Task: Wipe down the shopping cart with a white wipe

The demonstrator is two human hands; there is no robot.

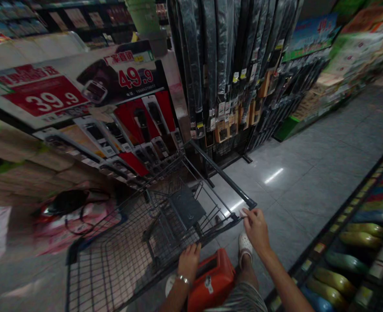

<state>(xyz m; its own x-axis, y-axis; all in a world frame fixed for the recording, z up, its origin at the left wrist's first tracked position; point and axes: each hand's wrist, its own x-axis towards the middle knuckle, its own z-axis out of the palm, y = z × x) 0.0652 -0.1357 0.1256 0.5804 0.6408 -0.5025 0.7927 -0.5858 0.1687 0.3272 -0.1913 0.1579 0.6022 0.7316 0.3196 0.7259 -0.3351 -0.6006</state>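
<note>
A shopping cart (155, 272) sits aslant on the tiled floor (295, 177), its handle end tight against a tall rack of plastic-wrapped belts (224, 56) that stands in its way; boxed belts (142, 123) hang past the cart's far edge, and pink packages (77, 225) lie off its far left. A low shelf of bottles (334, 279) lines the aisle behind the person. By the cart's near edge sits an orange case (211, 277). The left hand (189, 262) lays its fingers, together, on that near rail; whether they clamp I can't tell. The right hand (254, 225) pinches something small and white (243, 212) at the handle-side corner. Signs read "49.9" (134, 78) and "39.9" (51, 102).
</note>
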